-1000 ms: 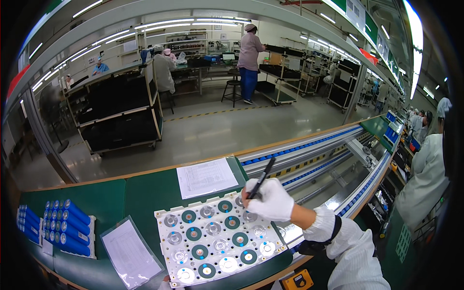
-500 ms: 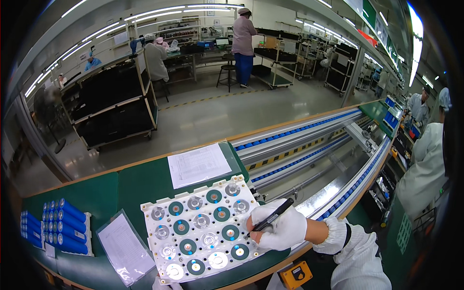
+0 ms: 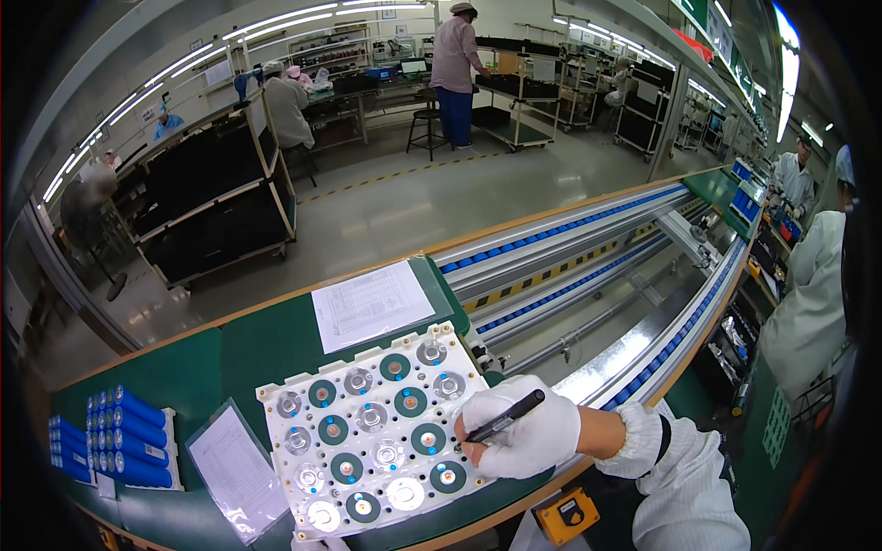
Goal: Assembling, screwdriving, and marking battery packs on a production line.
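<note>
My right hand [image 3: 525,435], in a white glove with the fingertips bare, is closed round a black marker pen [image 3: 505,418]. The pen slants, its lower end near the right edge of a white battery holder [image 3: 420,359]. Rows of round cell ends sit in this holder, some bare metal [image 3: 388,454], others ringed in dark green [image 3: 428,439]; several bear small blue marks. At the bottom of the picture a bit of my gloved left hand [image 3: 317,544] shows by the holder's near edge; its fingers are hidden.
Blue cylindrical cells [image 3: 138,439] stand stacked at the left of the green table. Printed sheets lie in a clear sleeve [image 3: 237,470] and behind the holder [image 3: 372,306]. Roller conveyors [image 3: 560,241] run off to the right. A yellow box [image 3: 568,516] is below the table edge; a co-worker [image 3: 813,275] stands at right.
The view has shifted slightly, so the holder sits a little further left and higher. My right hand still grips the pen, which is tilted somewhat flatter than before.
</note>
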Demonstrator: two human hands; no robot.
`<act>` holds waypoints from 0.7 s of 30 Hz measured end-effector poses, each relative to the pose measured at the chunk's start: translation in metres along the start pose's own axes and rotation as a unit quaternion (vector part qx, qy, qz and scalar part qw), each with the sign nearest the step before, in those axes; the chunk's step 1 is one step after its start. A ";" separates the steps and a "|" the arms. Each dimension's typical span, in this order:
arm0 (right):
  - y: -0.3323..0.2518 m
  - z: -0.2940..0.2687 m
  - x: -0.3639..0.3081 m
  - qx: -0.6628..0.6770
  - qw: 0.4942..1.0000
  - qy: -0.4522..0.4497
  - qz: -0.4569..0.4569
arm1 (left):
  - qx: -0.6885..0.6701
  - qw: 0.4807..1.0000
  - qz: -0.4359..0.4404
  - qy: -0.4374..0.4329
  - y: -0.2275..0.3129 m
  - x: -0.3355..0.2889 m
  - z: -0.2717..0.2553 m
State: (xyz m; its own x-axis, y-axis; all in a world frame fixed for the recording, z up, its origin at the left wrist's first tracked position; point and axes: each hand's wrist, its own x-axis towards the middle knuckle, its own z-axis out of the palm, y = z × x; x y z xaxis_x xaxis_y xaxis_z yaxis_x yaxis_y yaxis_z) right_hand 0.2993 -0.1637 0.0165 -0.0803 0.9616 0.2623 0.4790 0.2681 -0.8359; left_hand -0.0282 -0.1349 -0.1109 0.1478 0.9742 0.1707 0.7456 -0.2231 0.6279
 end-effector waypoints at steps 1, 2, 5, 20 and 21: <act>0.000 0.000 0.000 0.014 1.000 0.002 -0.015 | 0.000 1.000 0.001 0.000 0.000 0.000 0.000; 0.000 0.000 -0.002 0.013 1.000 0.003 -0.014 | -0.003 1.000 0.018 0.014 0.000 0.000 0.001; -0.007 0.001 -0.004 0.001 1.000 -0.008 0.024 | -0.014 0.999 0.036 0.025 -0.001 0.002 0.003; -0.072 0.120 0.017 0.182 0.952 0.177 0.169 | -0.041 0.995 0.072 0.050 -0.011 0.006 0.001; -0.070 0.126 0.018 0.216 0.941 0.203 0.163 | -0.048 0.995 0.073 0.048 -0.011 0.006 0.000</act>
State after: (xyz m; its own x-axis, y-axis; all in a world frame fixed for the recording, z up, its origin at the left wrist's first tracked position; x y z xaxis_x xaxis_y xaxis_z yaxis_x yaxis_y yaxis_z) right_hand 0.1539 -0.1576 0.0188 0.3912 0.9191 0.0471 0.0127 0.0458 -0.9989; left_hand -0.0354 -0.1267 -0.1163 0.1839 0.9241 0.3350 0.6551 -0.3693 0.6592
